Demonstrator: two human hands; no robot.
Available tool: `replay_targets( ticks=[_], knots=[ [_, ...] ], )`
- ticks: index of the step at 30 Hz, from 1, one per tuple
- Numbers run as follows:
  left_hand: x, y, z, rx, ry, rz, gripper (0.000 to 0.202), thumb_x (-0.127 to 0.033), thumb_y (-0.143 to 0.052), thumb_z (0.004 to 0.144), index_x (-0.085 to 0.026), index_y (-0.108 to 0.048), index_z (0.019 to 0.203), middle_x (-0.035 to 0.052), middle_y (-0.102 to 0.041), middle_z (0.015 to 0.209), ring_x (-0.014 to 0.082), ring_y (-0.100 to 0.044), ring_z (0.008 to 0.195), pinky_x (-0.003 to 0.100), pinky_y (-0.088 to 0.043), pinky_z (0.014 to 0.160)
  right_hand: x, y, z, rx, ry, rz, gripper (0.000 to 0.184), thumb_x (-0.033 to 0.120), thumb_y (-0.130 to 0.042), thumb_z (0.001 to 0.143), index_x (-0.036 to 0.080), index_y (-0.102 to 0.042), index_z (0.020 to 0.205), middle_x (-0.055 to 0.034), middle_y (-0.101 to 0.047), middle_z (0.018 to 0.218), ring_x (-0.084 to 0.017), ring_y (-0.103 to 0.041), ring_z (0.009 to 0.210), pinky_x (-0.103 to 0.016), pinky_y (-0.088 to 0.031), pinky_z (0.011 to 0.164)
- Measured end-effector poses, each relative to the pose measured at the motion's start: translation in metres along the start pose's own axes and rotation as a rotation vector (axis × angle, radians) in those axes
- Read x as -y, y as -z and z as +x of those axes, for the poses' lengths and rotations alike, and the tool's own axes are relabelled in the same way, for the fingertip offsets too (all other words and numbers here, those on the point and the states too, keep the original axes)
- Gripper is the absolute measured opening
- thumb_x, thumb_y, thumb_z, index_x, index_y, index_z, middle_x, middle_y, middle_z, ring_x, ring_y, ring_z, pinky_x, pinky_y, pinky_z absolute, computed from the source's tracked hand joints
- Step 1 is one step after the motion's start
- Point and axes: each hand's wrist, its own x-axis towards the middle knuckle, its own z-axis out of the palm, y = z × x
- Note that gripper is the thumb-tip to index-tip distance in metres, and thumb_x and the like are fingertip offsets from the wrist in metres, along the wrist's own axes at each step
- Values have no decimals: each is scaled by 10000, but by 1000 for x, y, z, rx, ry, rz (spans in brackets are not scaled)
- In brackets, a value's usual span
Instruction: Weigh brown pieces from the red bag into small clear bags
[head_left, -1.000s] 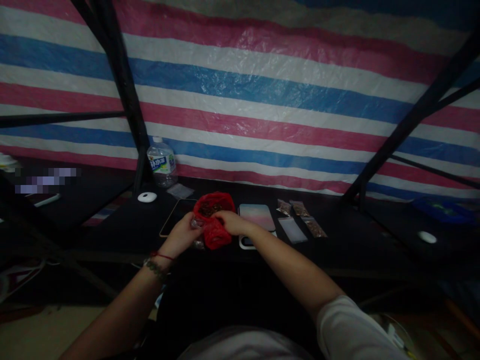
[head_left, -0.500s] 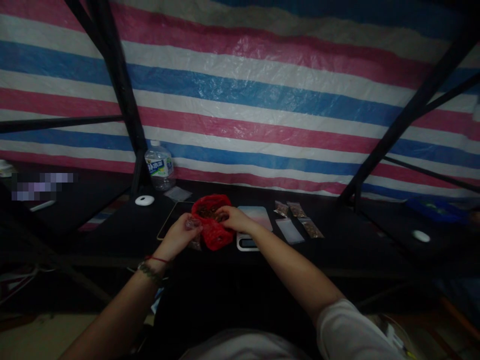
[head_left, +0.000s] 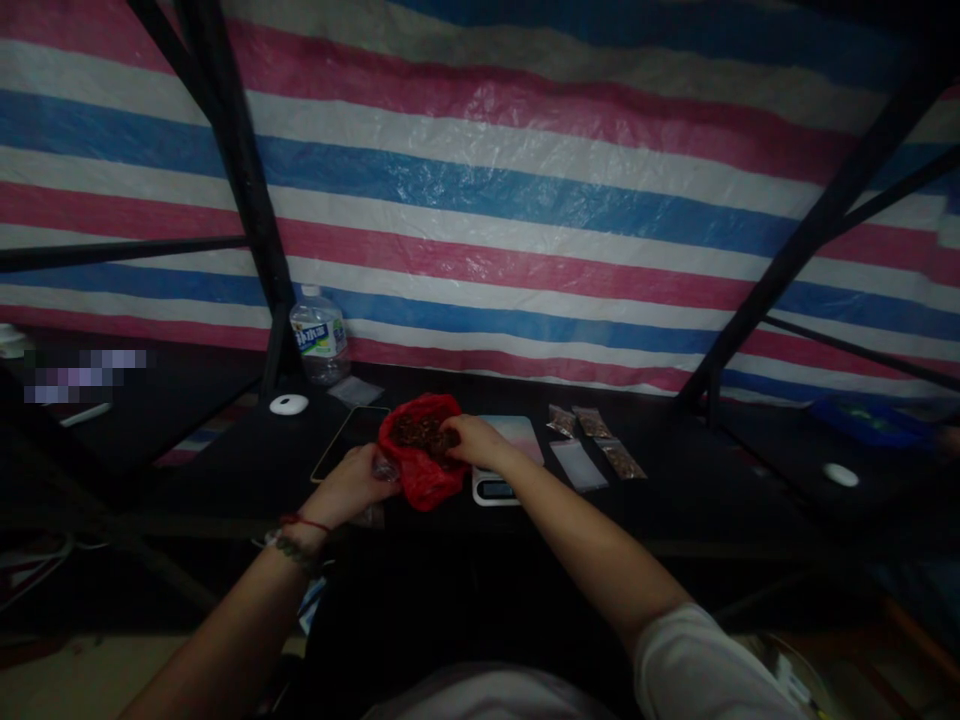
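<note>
A red plastic bag (head_left: 431, 483) lies open on the black table, its rim spread around a heap of small dark brown bits (head_left: 421, 432). My right hand (head_left: 474, 442) reaches over its right side, with closed fingertips dipped into the bits. At the bag's left edge my left hand (head_left: 358, 484) is closed around a small clear plastic bag (head_left: 385, 468). Below that hand, part of a clear packet (head_left: 371, 516) shows at the table's front edge. Beside the red bag stands a kitchen scale (head_left: 517, 432), partly covered by my right forearm.
Several filled small packets (head_left: 621, 460) and a flat zip bag (head_left: 577, 465) lie right of the scale. A dark tablet or phone (head_left: 346, 435), a white round device (head_left: 289, 404) and a plastic bottle (head_left: 321, 340) stand left. Black metal posts (head_left: 247, 190) frame the table.
My left hand has lowered slightly and moved left with the clear bag. The red bag's mouth is spread wider, showing more of the brown bits. My right hand stays at its right rim.
</note>
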Motion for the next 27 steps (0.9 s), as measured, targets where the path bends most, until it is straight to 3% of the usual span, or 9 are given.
replay_targets(
  ticks=[4,9,18,22,27],
  knots=[
    [-1,-7,2,-17,-71,50,374,-360,-677,619,-173,-646,941,93,-703,970,276,-648,930,316,-478,797,6,-6,6,33,91,-107,321,103,-647,730,147,-684,1046,-122,-680,1075,-228,-619,1005,-308,-461,875],
    [3,-19,6,-87,-2,124,349,-354,-624,664,-143,-588,939,104,-674,955,248,-637,886,300,-466,753,17,-14,13,89,209,-86,383,35,-559,785,159,-671,1129,-117,-659,1173,-216,-605,1080,-315,-435,958],
    [1,-19,7,-139,62,-6,218,-303,-588,683,-194,-521,860,14,-631,789,186,-617,719,253,-445,615,11,-20,25,137,145,90,435,-11,-567,726,197,-697,1085,-62,-695,1140,-209,-639,1047,-293,-463,932],
    [5,-20,9,-156,53,-75,242,-336,-600,689,-196,-512,866,5,-630,788,185,-614,736,253,-450,643,8,-24,23,117,140,160,414,10,-620,695,163,-693,1073,-80,-710,1087,-204,-659,972,-287,-484,877],
    [7,-19,9,-120,18,2,286,-393,-612,696,-188,-557,887,36,-654,855,213,-626,791,276,-448,683,7,-29,23,83,131,221,352,12,-598,726,156,-691,1034,-84,-706,1084,-189,-654,967,-292,-482,883]
  ],
)
